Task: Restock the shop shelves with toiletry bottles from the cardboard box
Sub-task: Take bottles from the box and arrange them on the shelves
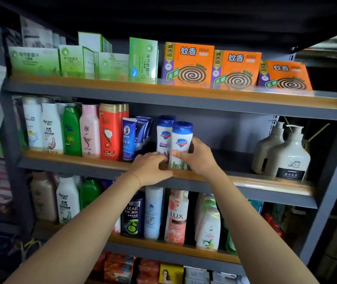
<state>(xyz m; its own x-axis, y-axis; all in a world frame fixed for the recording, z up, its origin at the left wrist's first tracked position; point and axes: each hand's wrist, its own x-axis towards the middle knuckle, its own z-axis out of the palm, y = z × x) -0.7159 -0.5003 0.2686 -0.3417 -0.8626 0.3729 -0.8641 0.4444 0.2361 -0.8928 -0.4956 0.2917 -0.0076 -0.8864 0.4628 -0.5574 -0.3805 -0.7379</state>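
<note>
At the middle shelf's (245,182) front edge, the right hand (199,155) grips a white bottle (180,144) with a blue cap; the left hand (150,168) pinches its base. A matching bottle (163,136) stands just behind.

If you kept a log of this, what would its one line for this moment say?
stage: shelving | right hand: holding Safeguard bottle on middle shelf | left hand: at neighbouring bottle's base | box: not in view

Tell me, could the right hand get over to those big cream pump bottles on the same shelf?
Probably yes. The right hand is wrapped round a white Safeguard bottle, but between it and the pump bottles the shelf is bare, so nothing seems to block a sideways reach once it lets go.
</note>
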